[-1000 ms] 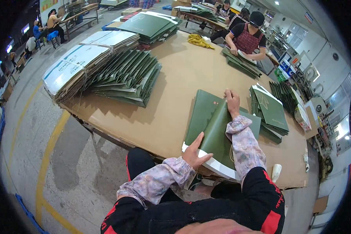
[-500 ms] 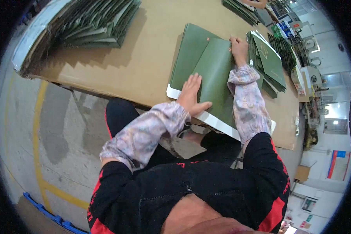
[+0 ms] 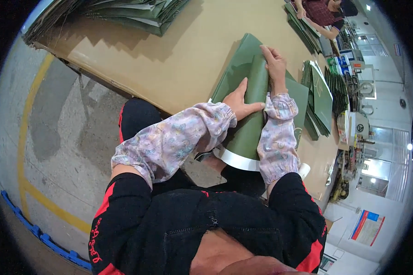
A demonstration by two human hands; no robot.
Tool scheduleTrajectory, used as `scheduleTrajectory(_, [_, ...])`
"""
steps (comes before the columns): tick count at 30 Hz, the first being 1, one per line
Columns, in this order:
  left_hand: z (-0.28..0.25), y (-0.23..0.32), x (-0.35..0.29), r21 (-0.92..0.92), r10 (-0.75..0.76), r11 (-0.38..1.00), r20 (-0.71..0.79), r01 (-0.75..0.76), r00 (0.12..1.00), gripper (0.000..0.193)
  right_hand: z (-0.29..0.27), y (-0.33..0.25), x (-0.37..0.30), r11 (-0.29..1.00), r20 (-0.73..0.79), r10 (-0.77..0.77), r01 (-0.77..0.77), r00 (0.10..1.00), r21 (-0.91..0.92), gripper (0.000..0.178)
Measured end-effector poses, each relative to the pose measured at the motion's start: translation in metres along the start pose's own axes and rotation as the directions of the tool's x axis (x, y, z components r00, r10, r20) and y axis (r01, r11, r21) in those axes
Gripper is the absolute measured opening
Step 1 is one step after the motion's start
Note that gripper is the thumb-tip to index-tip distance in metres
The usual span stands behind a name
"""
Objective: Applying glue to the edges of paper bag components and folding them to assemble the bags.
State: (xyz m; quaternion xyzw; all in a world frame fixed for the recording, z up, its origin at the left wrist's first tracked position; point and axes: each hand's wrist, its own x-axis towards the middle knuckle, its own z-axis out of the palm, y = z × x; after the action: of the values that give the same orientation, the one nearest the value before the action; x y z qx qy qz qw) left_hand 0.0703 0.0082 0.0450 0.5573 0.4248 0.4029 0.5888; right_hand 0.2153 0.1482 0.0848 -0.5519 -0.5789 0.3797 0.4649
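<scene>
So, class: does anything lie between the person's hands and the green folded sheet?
Nothing visible does. The left hand and right hand both press flat, directly on the green folded sheet.

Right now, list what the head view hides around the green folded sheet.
- Green sheet: near edge hidden by the forearm sleeves.
- Left hand: palm side pressed down, unseen.
- Right hand: fingertip grip unclear.
- Green stack: count too small to tell.

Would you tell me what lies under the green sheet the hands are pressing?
The green sheet rests on the brown table; its white underside shows at the near edge. Whatever lies beneath is covered.
</scene>
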Motion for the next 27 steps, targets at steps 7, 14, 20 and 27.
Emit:
scheduleTrajectory(7, [-0.006,-0.011,0.010,-0.195,0.086,0.973,-0.195,-0.125,0.977,0.058,0.027,0.017,0.002,0.952,0.122,-0.154,0.180,0.981,-0.247,0.028])
scheduleTrajectory(14, [-0.009,0.002,-0.004,-0.028,0.059,0.997,-0.193,-0.066,0.979,0.061,0.017,-0.021,0.004,0.969,0.213,-0.015,0.067,0.977,-0.237,0.027])
scheduleTrajectory(20, [0.000,-0.009,0.002,0.089,0.347,0.938,-0.310,-0.336,0.885,0.069,0.025,-0.016,-0.006,0.900,0.327,-0.114,0.237,0.938,-0.366,0.024])
scheduleTrajectory(27, [-0.007,-0.010,0.023,-0.158,0.010,0.986,-0.234,-0.049,0.972,0.070,0.045,-0.030,-0.035,0.843,0.322,-0.196,0.326,0.926,-0.427,0.027])
